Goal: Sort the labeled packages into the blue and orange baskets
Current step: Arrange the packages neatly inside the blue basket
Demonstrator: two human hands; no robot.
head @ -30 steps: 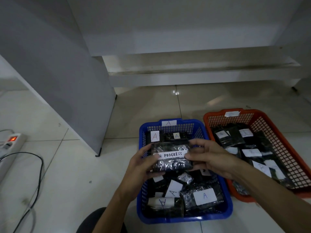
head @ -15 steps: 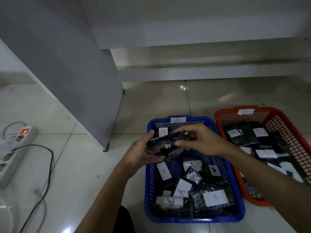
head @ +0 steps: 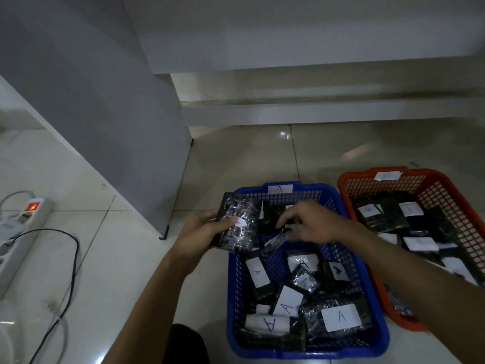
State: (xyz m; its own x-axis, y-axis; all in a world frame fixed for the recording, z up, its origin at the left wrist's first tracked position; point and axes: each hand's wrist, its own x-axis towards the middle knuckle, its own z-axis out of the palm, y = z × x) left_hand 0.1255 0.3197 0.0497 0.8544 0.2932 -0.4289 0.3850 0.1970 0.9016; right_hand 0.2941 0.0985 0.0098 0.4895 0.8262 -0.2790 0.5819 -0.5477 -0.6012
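Left hand (head: 199, 233) now alone gripping wrapped package (head: 237, 222), right hand (head: 312, 224) apparently pinching smaller packet (head: 275, 241) over blue basket (head: 233, 285)

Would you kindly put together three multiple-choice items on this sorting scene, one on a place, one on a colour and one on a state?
1. Where does the power strip lie?
A. on the floor at the far left
B. inside the orange basket
C. on the shelf above

2. What colour is the basket that carries the tag marked A on its far rim?
A. orange
B. green
C. blue

3. What is the left hand doing?
A. resting flat on the floor
B. gripping a black wrapped package
C. hanging idle, holding nothing

Answers:
1. A: the strip, its switch glowing red, sits on the tiles at the left edge.
2. C: the tag sits on the blue basket; the orange basket stands to its right.
3. B: its fingers curl round the black wrapped package, held over the blue basket's left corner.
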